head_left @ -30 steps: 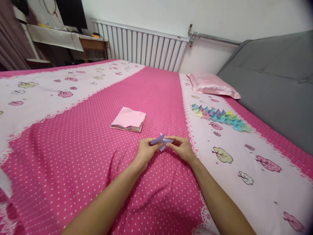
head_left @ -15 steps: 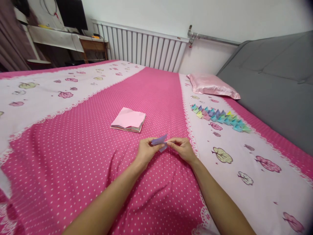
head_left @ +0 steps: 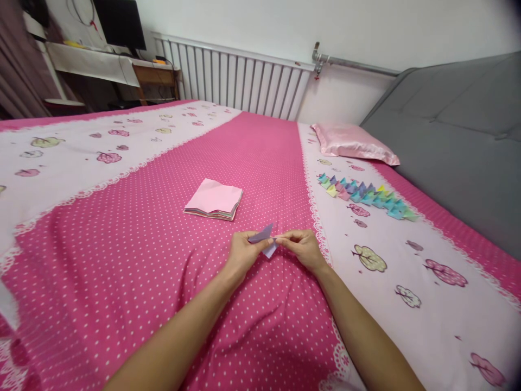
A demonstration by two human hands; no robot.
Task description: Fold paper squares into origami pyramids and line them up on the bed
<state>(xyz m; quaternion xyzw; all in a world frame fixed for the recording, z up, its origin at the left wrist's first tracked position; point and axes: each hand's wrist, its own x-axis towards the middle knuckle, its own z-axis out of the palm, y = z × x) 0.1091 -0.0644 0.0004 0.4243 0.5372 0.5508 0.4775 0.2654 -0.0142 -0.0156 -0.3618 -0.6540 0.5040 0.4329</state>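
A small folded sheet of purple paper [head_left: 262, 234] is held between both hands, just above the pink bedspread. My left hand [head_left: 243, 251] pinches it from the left, thumb on the near side. From the right, the thumb and fingertips of my right hand [head_left: 301, 247] close on its right edge. One darker flap points up and a paler flap hangs below the thumbs. Beyond my hands lies a stack of square paper [head_left: 214, 196], its top sheet light pink. Folded paper pieces [head_left: 366, 195] in several colours stand in rows to the right.
The bed is covered by a dotted bedspread [head_left: 260, 146] with tree-print bands. A pink pillow [head_left: 353, 144] rests against the grey headboard [head_left: 451, 119]. Past the bed are a white radiator [head_left: 236, 76], a metal pipe [head_left: 358, 63] and a desk with a monitor [head_left: 120, 27].
The purple paper has tilted in my fingers, so its upper flap sits slightly further left and the paler lower flap shows more. Both hands stay in nearly the same place.
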